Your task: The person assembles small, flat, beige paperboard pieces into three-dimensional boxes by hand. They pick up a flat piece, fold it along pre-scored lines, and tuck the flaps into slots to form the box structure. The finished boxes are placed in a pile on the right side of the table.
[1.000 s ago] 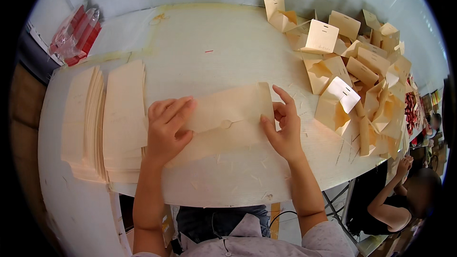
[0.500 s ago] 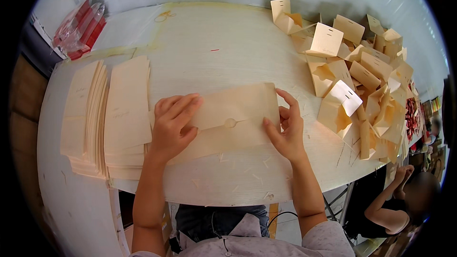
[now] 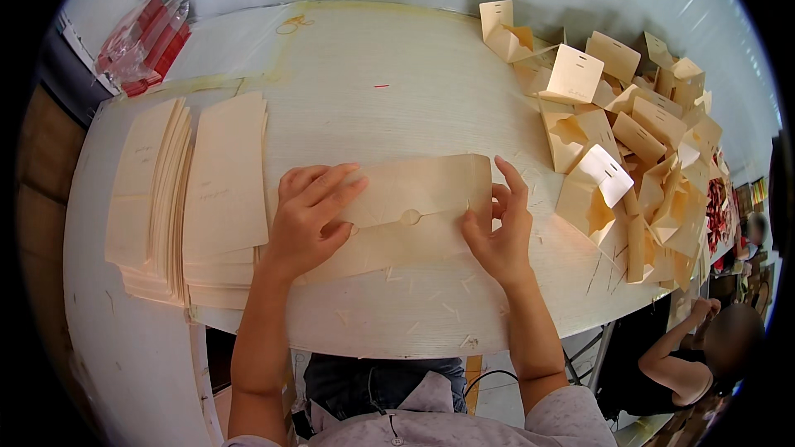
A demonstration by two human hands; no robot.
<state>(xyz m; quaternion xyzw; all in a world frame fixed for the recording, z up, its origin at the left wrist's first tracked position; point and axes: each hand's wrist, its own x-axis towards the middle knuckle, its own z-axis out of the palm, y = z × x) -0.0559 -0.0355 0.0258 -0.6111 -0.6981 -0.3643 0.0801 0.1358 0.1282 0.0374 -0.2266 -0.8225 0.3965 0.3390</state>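
A flat cream card sleeve lies across the table in front of me, with a slit along its length and a small round notch mid-slit. My left hand rests over its left end, fingers stretched across the top and thumb apart. At the right end is my right hand, thumb tip at the card's edge. Its index finger points up beside the corner and the other fingers curl, with a gap between them and the thumb. Left of my left hand stand two stacks of flat cream cards, a nearer stack and an outer stack.
A heap of folded cream card boxes covers the table's right side. Red items in clear plastic lie at the far left. Paper scraps and a rubber band are scattered about. Another person sits at lower right.
My right index finger has come away from the card's upper right corner. Sleeve and hands sit slightly lower and further right in the picture; the view has also shifted a little.
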